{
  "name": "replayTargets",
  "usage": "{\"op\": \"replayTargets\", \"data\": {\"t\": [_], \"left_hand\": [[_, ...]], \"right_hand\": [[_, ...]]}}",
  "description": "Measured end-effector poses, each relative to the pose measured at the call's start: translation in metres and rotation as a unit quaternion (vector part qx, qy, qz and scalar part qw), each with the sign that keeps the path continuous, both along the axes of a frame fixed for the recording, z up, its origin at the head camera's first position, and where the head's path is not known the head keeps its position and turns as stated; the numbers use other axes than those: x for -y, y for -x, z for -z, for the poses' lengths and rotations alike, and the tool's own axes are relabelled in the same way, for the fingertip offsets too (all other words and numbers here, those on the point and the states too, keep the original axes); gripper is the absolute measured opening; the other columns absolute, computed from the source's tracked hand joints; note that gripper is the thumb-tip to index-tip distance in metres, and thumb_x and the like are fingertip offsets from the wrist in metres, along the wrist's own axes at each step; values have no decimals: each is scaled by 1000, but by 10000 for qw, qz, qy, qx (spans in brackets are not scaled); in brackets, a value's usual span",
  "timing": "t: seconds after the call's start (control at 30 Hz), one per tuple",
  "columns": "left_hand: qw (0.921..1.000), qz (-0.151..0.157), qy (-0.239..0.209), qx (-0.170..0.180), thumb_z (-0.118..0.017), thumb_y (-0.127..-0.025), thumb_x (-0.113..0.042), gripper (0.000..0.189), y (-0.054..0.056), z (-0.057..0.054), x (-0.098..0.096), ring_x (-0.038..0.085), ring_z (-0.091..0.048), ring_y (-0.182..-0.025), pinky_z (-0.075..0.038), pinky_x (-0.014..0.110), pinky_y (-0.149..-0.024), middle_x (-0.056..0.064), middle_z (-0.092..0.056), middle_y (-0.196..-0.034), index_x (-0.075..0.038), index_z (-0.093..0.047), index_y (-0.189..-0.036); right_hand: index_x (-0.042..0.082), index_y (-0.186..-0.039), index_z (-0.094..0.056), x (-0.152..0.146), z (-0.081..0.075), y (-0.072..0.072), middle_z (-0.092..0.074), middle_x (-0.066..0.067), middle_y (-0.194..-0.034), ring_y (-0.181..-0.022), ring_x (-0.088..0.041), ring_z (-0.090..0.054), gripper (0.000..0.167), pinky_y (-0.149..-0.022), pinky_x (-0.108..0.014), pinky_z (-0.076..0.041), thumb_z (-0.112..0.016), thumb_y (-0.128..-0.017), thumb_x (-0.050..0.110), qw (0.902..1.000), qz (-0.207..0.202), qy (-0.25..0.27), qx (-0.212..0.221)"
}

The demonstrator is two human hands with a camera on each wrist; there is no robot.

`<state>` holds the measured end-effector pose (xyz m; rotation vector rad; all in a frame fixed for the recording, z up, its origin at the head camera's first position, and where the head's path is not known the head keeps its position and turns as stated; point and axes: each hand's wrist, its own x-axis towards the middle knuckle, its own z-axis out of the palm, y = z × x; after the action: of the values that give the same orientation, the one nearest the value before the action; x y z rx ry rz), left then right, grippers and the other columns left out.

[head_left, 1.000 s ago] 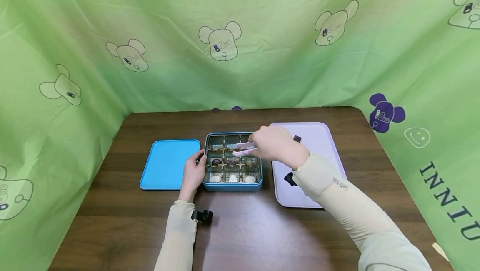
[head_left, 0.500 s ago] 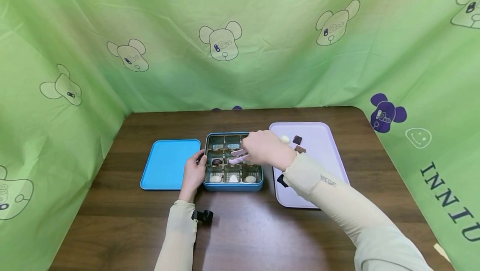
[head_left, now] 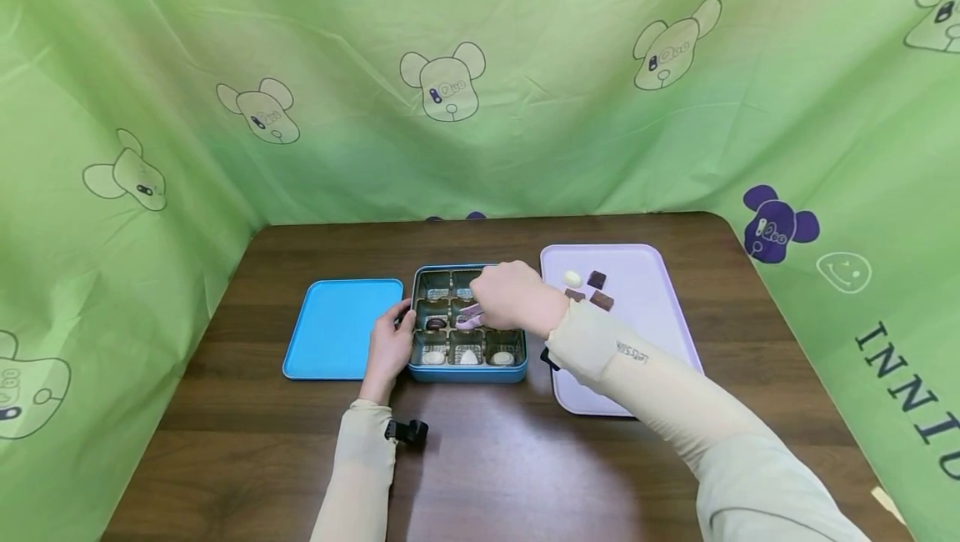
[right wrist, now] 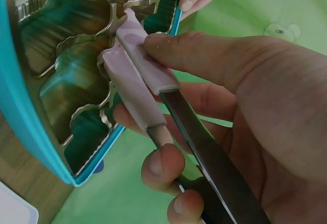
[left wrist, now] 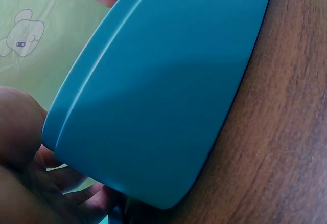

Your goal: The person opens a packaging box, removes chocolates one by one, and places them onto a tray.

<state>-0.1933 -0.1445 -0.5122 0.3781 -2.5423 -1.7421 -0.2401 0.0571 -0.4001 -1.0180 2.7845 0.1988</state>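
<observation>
In the head view, a blue tin (head_left: 468, 373) with a gold-toned divided insert holds pale sweets (head_left: 468, 357) in its front row. A dark round chocolate (head_left: 436, 323) sits in the middle row's left compartment. My left hand (head_left: 387, 350) grips the tin's left side, thumb at the rim; the left wrist view shows fingers (left wrist: 97, 198) round a corner. My right hand (head_left: 517, 298) holds tongs (right wrist: 191, 137) with lilac tips, pinched between thumb and fingers. Those tips reach into the central compartment; whether they hold anything is hidden.
Left of the tin lies a bright blue lid (head_left: 341, 329). To the right, a lilac tray (head_left: 637, 258) carries a white sweet (head_left: 573, 278), a dark square chocolate (head_left: 597, 279) and brown pieces (head_left: 602, 300). A green curtain (head_left: 450, 167) hangs behind the wooden table (head_left: 480, 459).
My right hand has shifted left with the tongs, whose tips have dropped into the central compartment. Sweets on the tray have come into sight. The left hand stays put.
</observation>
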Motion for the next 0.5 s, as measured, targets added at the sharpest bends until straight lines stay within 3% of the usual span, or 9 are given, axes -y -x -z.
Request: {"op": "replayTargets", "data": {"t": [0.27, 0.5], "left_hand": [[10000, 44, 21, -4, -51, -107, -17, 39, -1, -1, -1, 33, -62, -113, -51, 48, -90, 22, -58, -138, -2, -56, -143], [10000, 43, 40, 19, -50, -107, -17, 40, 0, 0, 0, 34, -62, -113, -52, 48, -90, 22, -59, -137, -1, -56, -143]], "right_hand": [[18, -79, -70, 14, 7, -1, -68, -1, -77, -62, -17, -59, 17, -54, -43, -54, -65, -94, 22, 9994, 40, -326, -49], [17, -84, -73, 23, 8, -4, -68, -1, -76, -60, -16, -59, 15, -51, -40, -54, -70, -94, 28, 9984, 42, -547, -127]]}}
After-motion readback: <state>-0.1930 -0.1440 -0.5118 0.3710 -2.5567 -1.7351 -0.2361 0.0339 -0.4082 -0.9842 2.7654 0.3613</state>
